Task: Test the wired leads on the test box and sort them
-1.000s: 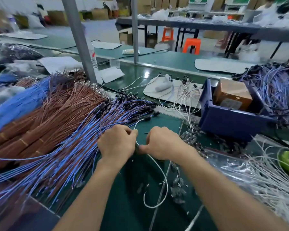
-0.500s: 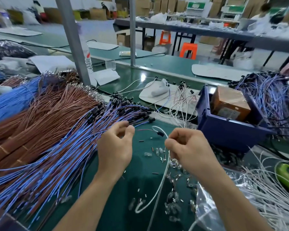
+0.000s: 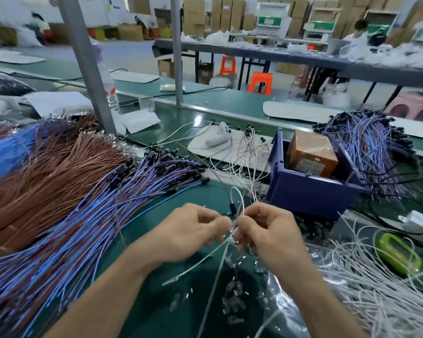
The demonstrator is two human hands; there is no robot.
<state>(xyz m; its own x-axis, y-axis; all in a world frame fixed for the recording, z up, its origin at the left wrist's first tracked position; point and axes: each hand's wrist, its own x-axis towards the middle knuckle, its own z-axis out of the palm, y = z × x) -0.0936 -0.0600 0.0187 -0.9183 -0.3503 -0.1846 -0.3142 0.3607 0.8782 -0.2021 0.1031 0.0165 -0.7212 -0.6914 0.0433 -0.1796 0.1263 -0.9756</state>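
Over the green mat (image 3: pixel 200 193), our left hand (image 3: pixel 188 230) and right hand (image 3: pixel 271 230) have closed together, both pinching the thin white lead (image 3: pixel 235 188), likely still untested.

A thin strip of green mat (image 3: pixel 156 320) lies bare in the middle, between blue wires (image 3: pixel 95 215) piled left and a blue bin (image 3: pixel 310 193) and white wires (image 3: pixel 381 296) right.
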